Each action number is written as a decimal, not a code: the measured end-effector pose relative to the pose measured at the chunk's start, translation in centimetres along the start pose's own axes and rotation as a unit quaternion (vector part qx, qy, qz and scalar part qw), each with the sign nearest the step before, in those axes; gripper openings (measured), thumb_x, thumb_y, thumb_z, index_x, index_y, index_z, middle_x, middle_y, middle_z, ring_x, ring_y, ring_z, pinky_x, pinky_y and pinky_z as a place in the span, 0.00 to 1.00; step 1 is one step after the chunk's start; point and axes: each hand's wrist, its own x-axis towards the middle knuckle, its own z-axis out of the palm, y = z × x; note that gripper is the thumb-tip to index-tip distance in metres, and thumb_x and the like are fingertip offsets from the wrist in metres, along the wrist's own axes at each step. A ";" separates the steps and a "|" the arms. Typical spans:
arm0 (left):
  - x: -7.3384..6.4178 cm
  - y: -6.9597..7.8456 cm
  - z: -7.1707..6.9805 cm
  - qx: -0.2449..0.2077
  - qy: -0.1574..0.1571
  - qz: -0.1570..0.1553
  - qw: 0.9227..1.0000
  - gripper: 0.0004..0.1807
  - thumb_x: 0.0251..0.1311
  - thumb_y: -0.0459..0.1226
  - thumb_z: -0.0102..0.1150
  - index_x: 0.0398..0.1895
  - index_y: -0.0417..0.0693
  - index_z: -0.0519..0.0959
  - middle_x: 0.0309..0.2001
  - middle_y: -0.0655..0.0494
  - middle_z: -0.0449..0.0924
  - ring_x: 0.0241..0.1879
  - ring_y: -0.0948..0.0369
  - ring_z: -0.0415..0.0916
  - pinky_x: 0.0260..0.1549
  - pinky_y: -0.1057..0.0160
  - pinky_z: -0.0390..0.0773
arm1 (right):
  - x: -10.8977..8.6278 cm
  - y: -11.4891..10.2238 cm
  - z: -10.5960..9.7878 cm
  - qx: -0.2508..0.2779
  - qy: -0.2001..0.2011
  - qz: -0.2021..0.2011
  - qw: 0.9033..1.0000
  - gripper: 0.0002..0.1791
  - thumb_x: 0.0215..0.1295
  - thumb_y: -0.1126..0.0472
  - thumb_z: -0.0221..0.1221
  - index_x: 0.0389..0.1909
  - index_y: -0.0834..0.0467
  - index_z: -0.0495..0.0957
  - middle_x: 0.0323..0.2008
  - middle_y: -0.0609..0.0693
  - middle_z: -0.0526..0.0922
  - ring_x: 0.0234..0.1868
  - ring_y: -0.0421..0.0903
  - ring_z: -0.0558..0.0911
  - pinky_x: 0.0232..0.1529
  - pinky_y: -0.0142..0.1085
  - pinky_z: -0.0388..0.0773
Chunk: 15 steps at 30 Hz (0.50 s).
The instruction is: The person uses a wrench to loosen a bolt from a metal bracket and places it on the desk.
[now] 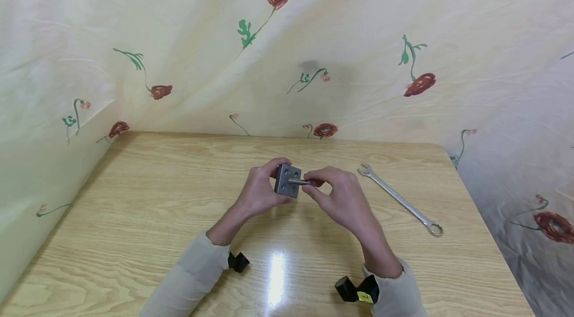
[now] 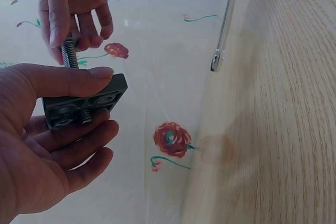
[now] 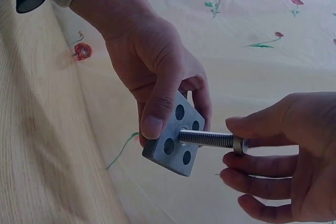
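A square grey metal plate (image 3: 176,163) with a hole near each corner is gripped at its edges by my left hand (image 1: 264,190), thumb on one side and fingers on the other. Through its middle runs a threaded bolt (image 3: 207,138); in the left wrist view the tip pokes out on the far side. My right hand (image 1: 343,197) pinches the bolt's head (image 3: 240,145) between thumb and fingers. Most of the shank stands out from the plate on the right hand's side. Both hands hold these parts above the table.
A combination wrench (image 1: 399,197) lies slantwise on the wood-grain table (image 1: 134,217), right of my right hand. Behind and along the sides hangs a pale cloth (image 1: 202,58) with red flowers. Black wrist cameras (image 1: 358,291) sit on both sleeves.
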 end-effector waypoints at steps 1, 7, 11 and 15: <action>0.0 0.0 0.0 -0.001 0.000 0.001 1.000 0.40 0.31 0.27 0.79 0.56 0.42 0.74 0.43 0.44 0.86 0.39 0.52 0.83 0.43 0.47 0.82 | 0.0 0.0 0.0 0.000 0.003 -0.005 1.000 0.09 0.55 0.63 0.68 0.38 0.56 0.86 0.34 0.49 0.87 0.35 0.43 0.83 0.34 0.32 0.75; 0.0 0.0 0.0 0.002 -0.003 0.004 1.000 0.40 0.31 0.27 0.79 0.56 0.40 0.74 0.42 0.42 0.86 0.38 0.51 0.84 0.42 0.46 0.81 | 0.0 0.0 0.1 0.001 0.025 -0.045 0.999 0.11 0.48 0.74 0.68 0.31 0.56 0.88 0.33 0.49 0.84 0.33 0.42 0.82 0.33 0.33 0.77; 0.0 0.0 0.0 0.006 -0.004 0.000 1.000 0.40 0.31 0.27 0.79 0.56 0.40 0.74 0.43 0.42 0.86 0.39 0.51 0.84 0.42 0.46 0.81 | 0.1 0.1 0.3 0.003 0.028 -0.075 0.997 0.13 0.46 0.79 0.66 0.28 0.58 0.87 0.33 0.50 0.82 0.34 0.43 0.82 0.35 0.35 0.80; 0.0 0.0 0.0 0.006 -0.003 -0.003 1.000 0.40 0.31 0.27 0.79 0.56 0.41 0.74 0.43 0.42 0.86 0.39 0.51 0.84 0.43 0.47 0.82 | 0.0 0.0 0.0 0.004 -0.007 -0.061 0.998 0.17 0.46 0.73 0.70 0.40 0.58 0.85 0.41 0.52 0.80 0.39 0.45 0.80 0.40 0.39 0.80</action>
